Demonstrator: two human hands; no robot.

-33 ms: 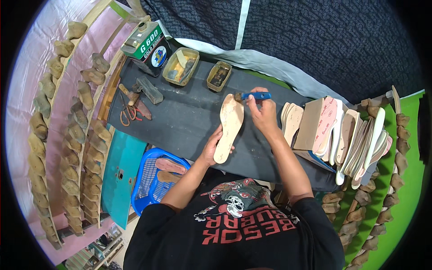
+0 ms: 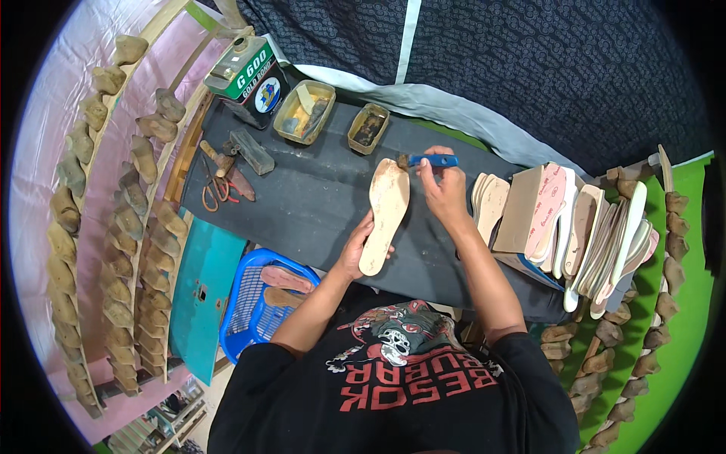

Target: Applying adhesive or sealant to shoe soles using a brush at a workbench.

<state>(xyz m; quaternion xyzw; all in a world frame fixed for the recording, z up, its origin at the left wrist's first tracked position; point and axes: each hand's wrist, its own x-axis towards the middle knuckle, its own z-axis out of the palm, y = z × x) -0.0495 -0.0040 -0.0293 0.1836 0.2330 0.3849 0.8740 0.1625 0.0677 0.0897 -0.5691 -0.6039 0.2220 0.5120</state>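
A pale tan insole point(image 2: 386, 216) lies tilted across my left hand point(image 2: 355, 246). The thumb and fingers grip its lower side edges. Brownish smears mark its upper, wider end. My right hand point(image 2: 444, 185) pinches a blue-handled brush point(image 2: 437, 160). The brush's dark bristles sit at the upper right edge of the insole; whether they touch it I cannot tell. Beyond the insole stands a small rectangular tub point(image 2: 369, 127) with dark, crusted residue inside.
A yellowish tub point(image 2: 304, 112) and a metal can point(image 2: 246, 82) stand at the back left. Scissors point(image 2: 215, 189) and other tools lie near the table's left end. Stacked insoles point(image 2: 605, 242) and a cardboard box point(image 2: 522, 208) fill the right. A blue basket point(image 2: 249, 303) sits below; shoe lasts point(image 2: 117, 310) line racks.
The brush has shifted very slightly to the right, toward the insole's edge. My left hand and the insole look almost unmoved.
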